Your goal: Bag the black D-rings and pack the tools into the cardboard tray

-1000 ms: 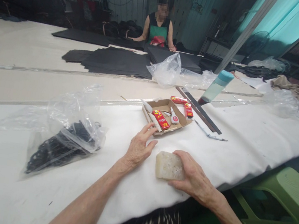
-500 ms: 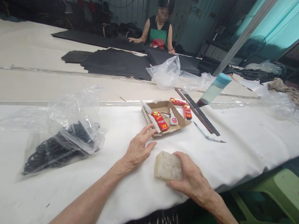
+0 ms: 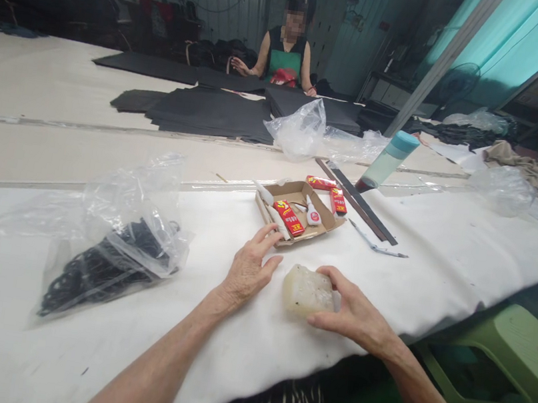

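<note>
My right hand (image 3: 351,311) grips a pale, yellowish translucent block (image 3: 306,293) between thumb and fingers, over the white-covered table (image 3: 245,359). To its left, my left hand (image 3: 251,269) rests with fingers spread, holding nothing, its fingertips by the near left corner of a shallow cardboard box (image 3: 315,237). Inside the box lie a red and yellow packet (image 3: 288,218) and a small white bottle with a red label (image 3: 313,212). Two more red packets, one of them (image 3: 338,202) nearer, lie at the box's far right side.
A clear bag of black rings (image 3: 110,265) lies left. Right of the box are dark strips (image 3: 362,204), a slim pen-like tool (image 3: 376,246) and a blue-lidded bottle (image 3: 389,160). Black sheets (image 3: 211,112) lie beyond; a person (image 3: 287,49) sits opposite. A green stool (image 3: 525,347) stands right.
My right hand has shifted slightly right and up, and the block in it has turned and tilted. The person opposite has raised a hand. My left hand has hardly moved.
</note>
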The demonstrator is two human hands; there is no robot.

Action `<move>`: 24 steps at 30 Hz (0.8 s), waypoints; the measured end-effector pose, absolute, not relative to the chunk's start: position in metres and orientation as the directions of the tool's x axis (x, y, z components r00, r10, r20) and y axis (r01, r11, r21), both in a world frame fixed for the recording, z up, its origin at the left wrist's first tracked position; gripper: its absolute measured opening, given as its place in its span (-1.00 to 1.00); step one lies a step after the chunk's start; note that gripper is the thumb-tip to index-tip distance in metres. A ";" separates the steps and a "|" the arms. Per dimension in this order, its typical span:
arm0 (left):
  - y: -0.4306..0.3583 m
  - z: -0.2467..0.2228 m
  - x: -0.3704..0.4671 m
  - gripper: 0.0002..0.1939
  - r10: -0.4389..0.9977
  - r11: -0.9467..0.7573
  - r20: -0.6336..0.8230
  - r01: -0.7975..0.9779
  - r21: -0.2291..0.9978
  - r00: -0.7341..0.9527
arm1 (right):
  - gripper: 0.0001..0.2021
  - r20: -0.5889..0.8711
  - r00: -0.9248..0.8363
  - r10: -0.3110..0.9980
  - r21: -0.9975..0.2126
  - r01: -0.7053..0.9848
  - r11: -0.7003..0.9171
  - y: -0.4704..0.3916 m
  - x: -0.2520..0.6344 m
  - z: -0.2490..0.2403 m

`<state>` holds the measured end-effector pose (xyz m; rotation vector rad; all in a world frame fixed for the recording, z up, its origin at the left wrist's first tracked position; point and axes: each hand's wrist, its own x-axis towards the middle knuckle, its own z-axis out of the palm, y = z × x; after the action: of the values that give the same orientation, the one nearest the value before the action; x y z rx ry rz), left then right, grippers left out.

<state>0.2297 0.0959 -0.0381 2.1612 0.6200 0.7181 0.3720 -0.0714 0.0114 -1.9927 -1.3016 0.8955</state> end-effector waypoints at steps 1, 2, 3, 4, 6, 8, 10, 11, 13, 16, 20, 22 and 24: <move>0.096 -0.038 0.230 -0.59 0.626 -0.591 0.291 0.197 0.783 0.723 | -0.52 -0.214 0.289 0.933 -0.779 0.526 -0.342 -0.071 0.373 0.012; 0.096 -0.039 0.230 -0.59 0.626 -0.591 0.291 0.196 0.783 0.723 | -0.52 -0.214 0.285 0.934 -0.784 0.520 -0.339 -0.070 0.373 0.013; 0.096 -0.039 0.230 -0.59 0.626 -0.591 0.292 0.196 0.782 0.723 | -0.52 -0.216 0.283 0.935 -0.787 0.516 -0.338 -0.070 0.374 0.013; 0.096 -0.039 0.230 -0.58 0.626 -0.592 0.292 0.196 0.782 0.723 | -0.52 -0.217 0.283 0.934 -0.789 0.513 -0.339 -0.070 0.374 0.013; 0.096 -0.040 0.230 -0.59 0.627 -0.592 0.293 0.197 0.781 0.722 | -0.52 -0.222 0.282 0.933 -0.794 0.503 -0.341 -0.069 0.374 0.013; 0.097 -0.040 0.230 -0.59 0.628 -0.591 0.293 0.197 0.782 0.721 | -0.52 -0.222 0.280 0.934 -0.805 0.489 -0.337 -0.069 0.375 0.013; 0.096 -0.040 0.230 -0.59 0.629 -0.591 0.294 0.197 0.782 0.720 | -0.52 -0.219 0.277 0.936 -0.816 0.473 -0.331 -0.069 0.375 0.012; 0.097 -0.040 0.230 -0.59 0.628 -0.593 0.295 0.196 0.781 0.720 | -0.52 -0.219 0.274 0.936 -0.821 0.467 -0.329 -0.069 0.376 0.012; 0.097 -0.039 0.230 -0.59 0.626 -0.597 0.300 0.195 0.778 0.720 | -0.52 -0.219 0.271 0.937 -0.826 0.459 -0.326 -0.069 0.377 0.011; 0.097 -0.039 0.230 -0.59 0.626 -0.601 0.298 0.202 0.774 0.721 | -0.53 -0.218 0.263 0.940 -0.832 0.454 -0.320 -0.068 0.378 0.012; 0.097 -0.039 0.230 -0.59 0.628 -0.596 0.292 0.205 0.776 0.721 | -0.53 -0.215 0.262 0.941 -0.823 0.470 -0.319 -0.069 0.377 0.010; 0.097 -0.040 0.230 -0.60 0.626 -0.595 0.292 0.201 0.778 0.723 | -0.50 -0.196 0.285 0.938 -0.793 0.516 -0.323 -0.070 0.375 0.006; 0.097 -0.040 0.230 -0.60 0.625 -0.594 0.290 0.200 0.779 0.725 | -0.43 -0.144 0.327 0.934 -0.736 0.595 -0.322 -0.071 0.373 0.001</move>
<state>0.2303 0.0970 -0.0398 2.1652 0.6214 0.7152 0.3729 -0.0714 0.0008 -2.0243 -1.3392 0.7695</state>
